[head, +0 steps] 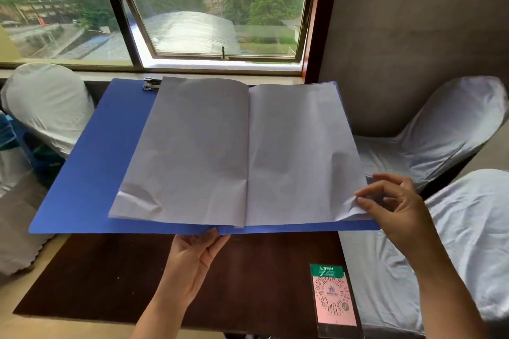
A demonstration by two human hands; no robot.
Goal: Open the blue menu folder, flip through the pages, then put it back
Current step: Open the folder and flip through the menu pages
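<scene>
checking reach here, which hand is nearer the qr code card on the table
Right. The right hand pinches the page corner above the qr code card; the left hand holds the folder's bottom edge, farther left.

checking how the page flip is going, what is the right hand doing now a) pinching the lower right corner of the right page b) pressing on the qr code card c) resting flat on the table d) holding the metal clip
a: the right hand pinches the curled lower right corner of the right page, while the left hand holds the blue menu folder from below near its spine.
</scene>
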